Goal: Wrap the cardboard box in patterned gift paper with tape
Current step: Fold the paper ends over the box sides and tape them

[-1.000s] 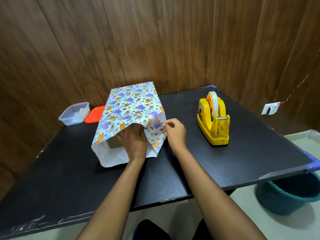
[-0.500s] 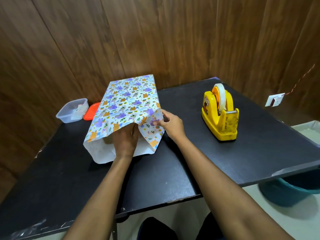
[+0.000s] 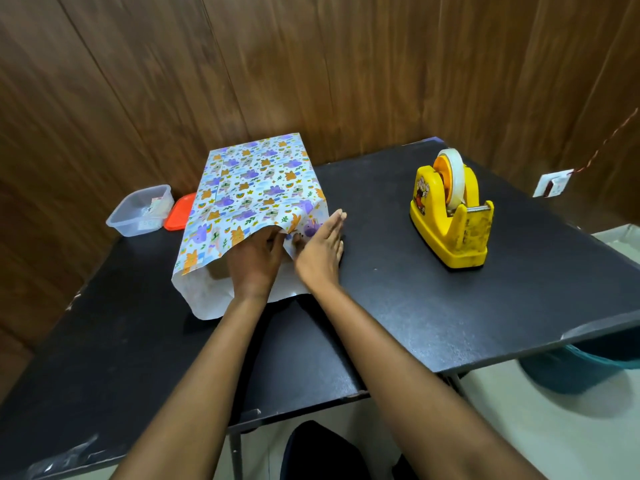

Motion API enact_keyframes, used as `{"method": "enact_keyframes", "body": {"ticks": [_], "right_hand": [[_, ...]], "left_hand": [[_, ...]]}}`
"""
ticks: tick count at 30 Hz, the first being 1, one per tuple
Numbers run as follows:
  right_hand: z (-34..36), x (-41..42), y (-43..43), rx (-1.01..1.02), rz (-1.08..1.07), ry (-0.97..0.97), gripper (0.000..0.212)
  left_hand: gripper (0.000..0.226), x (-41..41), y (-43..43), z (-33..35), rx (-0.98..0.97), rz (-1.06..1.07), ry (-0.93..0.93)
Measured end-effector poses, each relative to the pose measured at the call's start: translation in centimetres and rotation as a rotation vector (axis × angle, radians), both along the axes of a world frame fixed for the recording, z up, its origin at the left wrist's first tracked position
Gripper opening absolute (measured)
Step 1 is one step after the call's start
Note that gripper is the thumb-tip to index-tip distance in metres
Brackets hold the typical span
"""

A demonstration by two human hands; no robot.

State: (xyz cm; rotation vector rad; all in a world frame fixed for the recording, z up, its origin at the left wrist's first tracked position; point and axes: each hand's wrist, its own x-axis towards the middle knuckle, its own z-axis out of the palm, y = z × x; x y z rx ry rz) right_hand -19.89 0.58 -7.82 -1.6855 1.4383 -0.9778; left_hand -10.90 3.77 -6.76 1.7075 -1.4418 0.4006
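Note:
Patterned gift paper (image 3: 249,199) with purple and orange figures covers the cardboard box on the black table (image 3: 398,289); only a sliver of brown box (image 3: 216,271) shows at the near open end. My left hand (image 3: 254,263) lies flat against that end, fingertips tucked under the paper's overhang. My right hand (image 3: 320,251) has straight fingers pressing the right side flap of paper against the box's corner. The white underside of the paper (image 3: 204,299) spreads out on the table toward me.
A yellow tape dispenser (image 3: 450,216) with a roll of clear tape stands at the right of the table. A clear plastic tub (image 3: 140,211) and an orange lid (image 3: 178,213) sit at the back left. A teal bucket (image 3: 581,368) is on the floor right.
My right hand has let go of its pinch on the right paper flap and now presses it flat with straight fingers. My left hand stays at the box's near end.

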Motion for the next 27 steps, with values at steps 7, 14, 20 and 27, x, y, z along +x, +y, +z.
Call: {"method": "enact_keyframes", "body": {"ticks": [7,14,20,27], "right_hand": [[-0.1,1.8,2.8,0.004,0.002,0.235,0.069],[-1.3,2.2,3.1,-0.045,0.193,0.251,0.074],[-0.5,0.7,3.1,-0.07,0.253,0.293,0.071],[1.8,-3.6,3.0,-0.05,-0.007,-0.079,0.042]], "left_hand": [[0.023,0.4,-0.1,-0.1,-0.021,-0.029,-0.006],[0.018,0.6,-0.1,0.2,-0.038,-0.052,-0.118],[0.014,0.5,-0.9,0.3,-0.056,-0.004,-0.238],[0.016,0.7,-1.0,0.0,-0.03,0.016,-0.246]]}}
